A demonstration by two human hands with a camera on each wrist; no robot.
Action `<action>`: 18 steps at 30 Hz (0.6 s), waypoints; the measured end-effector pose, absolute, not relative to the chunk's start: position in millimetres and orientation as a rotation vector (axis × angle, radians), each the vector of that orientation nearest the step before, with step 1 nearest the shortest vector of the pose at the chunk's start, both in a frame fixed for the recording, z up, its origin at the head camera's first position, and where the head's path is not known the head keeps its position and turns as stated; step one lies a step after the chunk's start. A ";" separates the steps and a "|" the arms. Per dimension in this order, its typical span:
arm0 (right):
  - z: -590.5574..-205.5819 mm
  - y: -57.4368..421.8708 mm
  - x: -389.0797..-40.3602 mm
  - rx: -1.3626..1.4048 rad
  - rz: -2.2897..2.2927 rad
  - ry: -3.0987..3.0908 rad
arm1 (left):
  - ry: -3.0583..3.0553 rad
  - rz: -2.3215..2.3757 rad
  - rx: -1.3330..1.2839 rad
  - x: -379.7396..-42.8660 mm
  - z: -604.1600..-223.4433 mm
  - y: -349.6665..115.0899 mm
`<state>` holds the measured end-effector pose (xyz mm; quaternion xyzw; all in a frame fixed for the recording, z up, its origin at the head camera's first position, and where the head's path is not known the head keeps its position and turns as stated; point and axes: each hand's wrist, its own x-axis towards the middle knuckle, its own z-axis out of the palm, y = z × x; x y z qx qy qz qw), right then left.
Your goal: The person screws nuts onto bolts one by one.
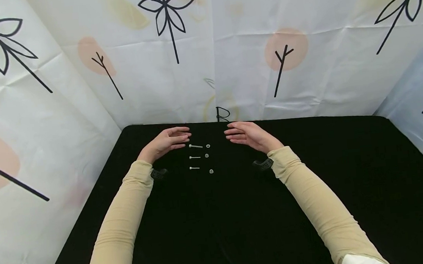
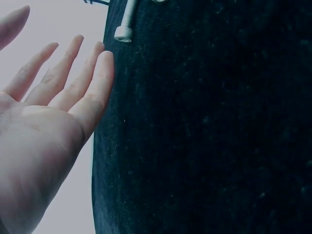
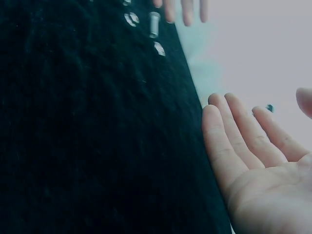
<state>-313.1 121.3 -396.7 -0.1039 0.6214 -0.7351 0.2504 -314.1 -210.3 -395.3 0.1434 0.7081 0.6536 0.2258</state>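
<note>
Three bolts lie in a column on the black cloth: a long bolt (image 1: 196,146) at the back, a middle bolt (image 1: 195,157) and a short bolt (image 1: 194,168) nearest the front. To their right sit three nuts, the back nut (image 1: 207,146), the middle nut (image 1: 206,155) and the front nut (image 1: 211,171). My left hand (image 1: 166,142), fingers extended and nothing held, is just left of the long bolt. On the other side, my right hand (image 1: 250,135) faces it with straight fingers and an empty palm. The left wrist view shows a socket-head bolt (image 2: 125,30) beyond the fingertips.
A black cloth (image 1: 220,224) covers the table. White patterned curtains (image 1: 244,78) stand along its back edge and both sides. A dark wrist strap (image 1: 159,174) shows at the left cuff and another strap (image 1: 263,165) at the right.
</note>
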 end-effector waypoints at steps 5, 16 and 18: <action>-404.3 104.8 -313.3 -0.322 -1.954 1.694 | 1.957 1.783 0.375 -313.5 -399.0 -207.7; -416.9 76.1 -318.9 -0.487 -1.888 1.671 | 1.931 1.786 0.318 -317.1 -407.8 -203.7; -417.7 73.3 -320.4 -0.500 -1.874 1.687 | 1.944 1.781 0.315 -317.6 -407.6 -203.3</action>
